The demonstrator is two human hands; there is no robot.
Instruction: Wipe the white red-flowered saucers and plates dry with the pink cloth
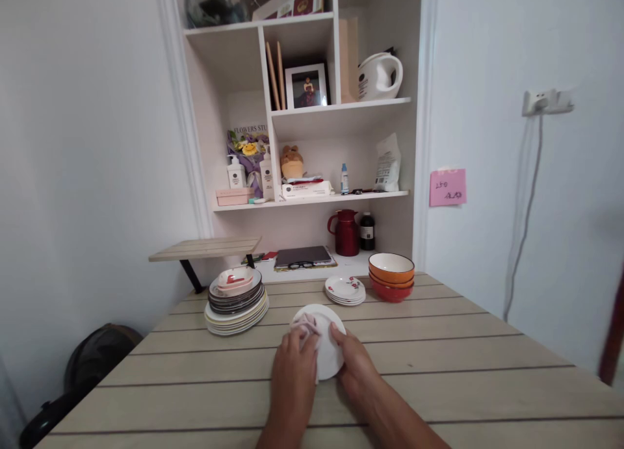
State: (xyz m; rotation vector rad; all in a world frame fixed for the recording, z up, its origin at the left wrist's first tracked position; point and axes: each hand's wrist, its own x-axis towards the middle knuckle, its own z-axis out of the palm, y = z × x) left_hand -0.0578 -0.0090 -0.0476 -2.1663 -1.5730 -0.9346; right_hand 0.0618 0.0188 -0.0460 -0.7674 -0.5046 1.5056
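Observation:
A small white plate (330,351) is held tilted up over the table, its plain side facing me. My right hand (358,364) grips its right rim, with the thumb on the face and the fingers behind. My left hand (295,364) is closed on a crumpled pale pink cloth (307,325), pressed against the plate's left part. Just beyond lies a short stack of flower-patterned plates (345,288). Orange and red bowls (391,278) are stacked to its right. To the left stands a taller pile of plates (236,306) topped by small dishes (234,279).
The slatted wooden table (439,345) reaches back to a white shelf unit (341,114). A low wooden riser (205,247) stands at the back left. Behind the plates are a closed laptop (303,255), glasses (301,265), a red jug (347,233) and a dark bottle (367,232).

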